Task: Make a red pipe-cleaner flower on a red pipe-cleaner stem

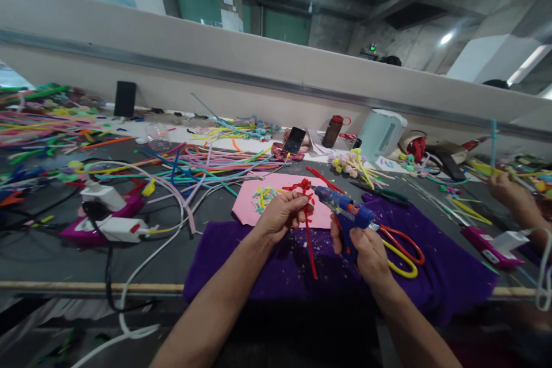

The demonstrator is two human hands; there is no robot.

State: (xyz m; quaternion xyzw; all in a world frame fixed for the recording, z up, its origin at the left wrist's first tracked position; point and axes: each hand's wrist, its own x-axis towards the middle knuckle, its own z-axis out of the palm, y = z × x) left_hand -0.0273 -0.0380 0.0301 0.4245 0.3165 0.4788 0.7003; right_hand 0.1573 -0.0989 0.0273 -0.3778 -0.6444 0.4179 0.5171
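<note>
In the head view, the left hand (280,214) has its fingers (297,207) pinched together on a red pipe-cleaner flower (305,188), whose twisted head stands just above the fingertips while its stem (310,247) hangs down below them over the purple cloth (431,264). The right hand (366,253) has its fingers wrapped tight around the grip of a blue glue gun (345,210), and the gun's nozzle points left toward the flower head, ending just beside the left fingertips. Just right of the right hand's fingers, red-and-yellow-handled scissors (401,250) lie on the cloth, touching or nearly touching the hand. Beyond both sets of fingers a pink sheet (259,210) lies on the bench (52,253), carrying small coloured scraps (264,196). Farther beyond the left fingers spreads a loose heap of coloured pipe cleaners (207,164), with a phone (294,140) and a brown bottle (333,130) behind. Well left of the left fingers sit white plugs on a power strip (110,213). Far right of the right fingers, another person's hand (511,191) rests on the bench
</note>
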